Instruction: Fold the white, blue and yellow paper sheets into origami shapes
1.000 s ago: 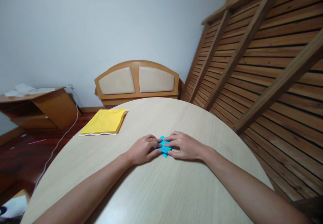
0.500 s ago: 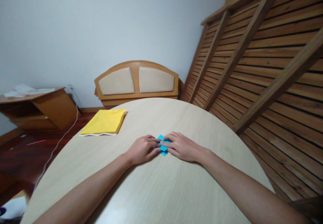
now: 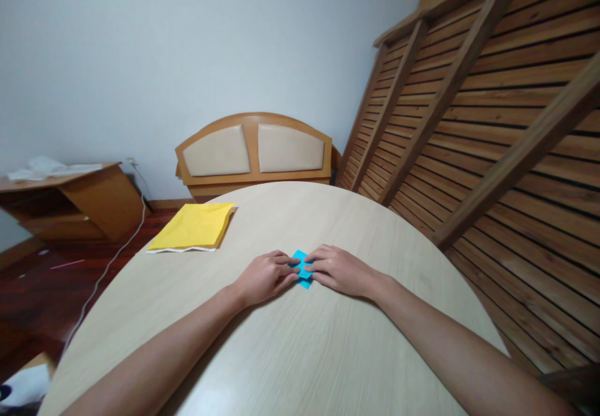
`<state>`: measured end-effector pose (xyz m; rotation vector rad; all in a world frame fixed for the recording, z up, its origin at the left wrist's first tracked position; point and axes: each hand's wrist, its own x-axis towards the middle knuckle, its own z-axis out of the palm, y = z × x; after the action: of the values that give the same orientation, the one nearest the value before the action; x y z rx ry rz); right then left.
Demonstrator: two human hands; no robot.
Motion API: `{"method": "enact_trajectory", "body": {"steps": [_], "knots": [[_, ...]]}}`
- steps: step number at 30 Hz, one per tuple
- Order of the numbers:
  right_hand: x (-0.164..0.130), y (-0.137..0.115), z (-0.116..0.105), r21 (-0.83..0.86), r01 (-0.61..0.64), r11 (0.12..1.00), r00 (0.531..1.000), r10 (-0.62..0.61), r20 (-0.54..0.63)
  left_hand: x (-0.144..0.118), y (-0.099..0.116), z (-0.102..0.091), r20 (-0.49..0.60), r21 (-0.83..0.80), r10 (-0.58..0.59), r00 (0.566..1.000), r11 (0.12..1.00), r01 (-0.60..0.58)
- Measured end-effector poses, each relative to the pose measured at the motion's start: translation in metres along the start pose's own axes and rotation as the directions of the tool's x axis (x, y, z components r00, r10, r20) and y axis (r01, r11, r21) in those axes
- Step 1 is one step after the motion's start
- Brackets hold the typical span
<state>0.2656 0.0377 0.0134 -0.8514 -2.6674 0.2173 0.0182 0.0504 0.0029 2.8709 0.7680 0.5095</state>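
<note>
Landmark: the round table point(image 3: 290, 353), pale wood grain, which fills the lower half of the view.

Room, relative to the table: a slatted wooden frame point(image 3: 492, 110) leans beyond its right edge. A padded headboard point(image 3: 255, 150) stands against the wall past its far edge. A low wooden desk point(image 3: 70, 200) with papers on top sits off its left side, and a white cable point(image 3: 107, 266) trails across the dark floor there.

On the table: a yellow paper packet point(image 3: 194, 227) lies flat near the far-left edge, well apart from the hands.

Work in hand: a small blue folded paper point(image 3: 302, 271) lies flat near the table's centre. The left hand point(image 3: 263, 277) and right hand point(image 3: 341, 272) rest palm-down on either side of it. The fingers of both are curled narrow, with the fingertips pressing on the paper from both sides; most of the paper is covered.

Judged step: a crease is being pressed flat on an already much-folded piece. The next move would call for firm, even fingertip pressure while the paper is held from sliding.
</note>
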Motion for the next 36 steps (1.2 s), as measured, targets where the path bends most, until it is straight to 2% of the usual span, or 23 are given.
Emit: {"method": "enact_trajectory", "body": {"steps": [6, 10, 17, 22, 25, 31, 36], "knots": [[0.0, 0.0, -0.001, 0.014, -0.024, 1.0, 1.0, 0.024, -0.005, 0.0, -0.003, 0.005, -0.054, -0.029, -0.03, 0.998, 0.999, 0.029], [0.001, 0.002, -0.001, 0.042, -0.043, 0.998, 0.999, 0.043, -0.003, 0.001, -0.004, 0.005, -0.047, -0.027, -0.076, 0.996, 0.997, 0.075], [-0.001, 0.004, -0.002, 0.117, -0.145, 0.982, 0.988, 0.149, -0.029, 0.0, -0.006, 0.007, -0.064, -0.061, -0.108, 0.992, 0.993, 0.104], [0.0, 0.001, 0.0, 0.199, -0.204, 0.959, 0.972, 0.223, -0.077, 0.001, -0.006, 0.009, -0.103, -0.161, -0.204, 0.974, 0.969, 0.186], [0.001, 0.002, 0.004, 0.243, -0.199, 0.949, 0.967, 0.231, -0.107, 0.001, -0.006, 0.011, -0.105, -0.206, -0.253, 0.962, 0.952, 0.227], [0.004, 0.006, 0.013, 0.264, -0.162, 0.951, 0.959, 0.215, -0.185, 0.002, -0.01, 0.015, -0.126, -0.287, -0.267, 0.955, 0.932, 0.223], [0.003, 0.009, 0.02, 0.214, -0.183, 0.959, 0.962, 0.22, -0.162, 0.001, -0.01, 0.016, -0.129, -0.287, -0.277, 0.952, 0.929, 0.232]]}}
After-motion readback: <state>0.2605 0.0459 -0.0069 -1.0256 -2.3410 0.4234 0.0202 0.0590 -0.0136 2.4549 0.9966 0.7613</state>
